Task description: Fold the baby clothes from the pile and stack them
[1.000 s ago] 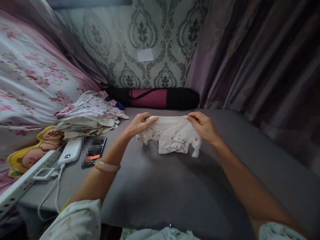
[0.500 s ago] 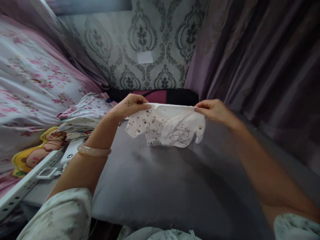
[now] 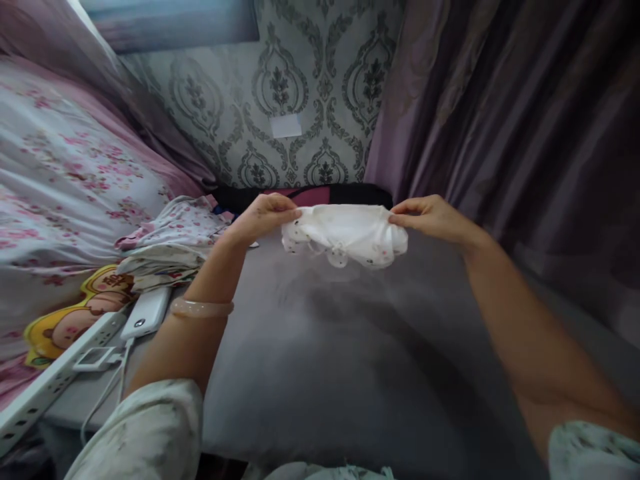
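A small white printed garment (image 3: pixel 345 230) hangs in the air above the grey padded surface, its top edge stretched between my hands. My left hand (image 3: pixel 270 215) pinches its left top corner between thumb and fingers. At the right top corner, my right hand (image 3: pixel 425 217) pinches it the same way. The lower part of the cloth is bunched and blurred, so its sleeves and print are hard to make out.
The grey surface (image 3: pixel 320 373) lies below. To the left are folded clothes (image 3: pixel 165 243), a white power bank (image 3: pixel 147 313) with a cable, a power strip (image 3: pixel 60 373) and a yellow cartoon cushion (image 3: pixel 65 327). Curtains (image 3: pixel 475 120) hang at the right.
The garment's lower part has swung up and bunched, so it hangs shorter and its bear print no longer shows. Both hands keep their pinch. The view has shifted slightly.
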Available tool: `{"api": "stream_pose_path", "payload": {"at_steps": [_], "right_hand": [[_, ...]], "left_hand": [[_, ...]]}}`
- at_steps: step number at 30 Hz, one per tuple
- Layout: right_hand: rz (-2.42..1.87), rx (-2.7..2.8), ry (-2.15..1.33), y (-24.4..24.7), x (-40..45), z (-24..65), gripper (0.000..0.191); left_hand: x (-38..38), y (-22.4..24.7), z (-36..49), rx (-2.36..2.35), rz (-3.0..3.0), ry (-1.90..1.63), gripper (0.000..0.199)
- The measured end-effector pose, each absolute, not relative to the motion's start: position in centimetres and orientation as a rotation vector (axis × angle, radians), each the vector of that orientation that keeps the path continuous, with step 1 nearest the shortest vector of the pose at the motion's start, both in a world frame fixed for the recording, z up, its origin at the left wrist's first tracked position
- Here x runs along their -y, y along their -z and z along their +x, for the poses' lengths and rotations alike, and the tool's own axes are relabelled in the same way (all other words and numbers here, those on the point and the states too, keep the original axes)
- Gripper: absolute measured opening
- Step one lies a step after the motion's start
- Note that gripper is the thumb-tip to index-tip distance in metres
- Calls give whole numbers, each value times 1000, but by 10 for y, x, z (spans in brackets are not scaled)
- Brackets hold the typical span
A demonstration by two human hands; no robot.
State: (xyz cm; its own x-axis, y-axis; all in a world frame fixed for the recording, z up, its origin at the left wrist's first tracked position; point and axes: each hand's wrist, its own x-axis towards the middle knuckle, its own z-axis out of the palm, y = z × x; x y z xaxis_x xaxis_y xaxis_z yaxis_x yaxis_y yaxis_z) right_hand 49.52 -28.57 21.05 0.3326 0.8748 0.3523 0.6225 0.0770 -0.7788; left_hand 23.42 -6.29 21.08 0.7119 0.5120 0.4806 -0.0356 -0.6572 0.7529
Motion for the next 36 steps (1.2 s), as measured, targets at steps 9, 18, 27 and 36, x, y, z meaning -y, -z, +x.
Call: {"api": "stream_pose_path", "payload": {"at_steps": [9,18,27,36], "right_hand": [[-1610,1418,-351,-209,285,497,34],[-1531,1286,-387,-214,287,497,40],[-1603,1405,-326,-207,283,501,35],[-1669,1491,-284,-205,284,503,39]], "left_hand": [[55,-203,247,-375,2098,-998,23],[58,-194,246,-294,2113,-1030,27],[61,-182,252,-378,2230,-1138,28],[48,-171,256,-457,2335,-1143,24]]}}
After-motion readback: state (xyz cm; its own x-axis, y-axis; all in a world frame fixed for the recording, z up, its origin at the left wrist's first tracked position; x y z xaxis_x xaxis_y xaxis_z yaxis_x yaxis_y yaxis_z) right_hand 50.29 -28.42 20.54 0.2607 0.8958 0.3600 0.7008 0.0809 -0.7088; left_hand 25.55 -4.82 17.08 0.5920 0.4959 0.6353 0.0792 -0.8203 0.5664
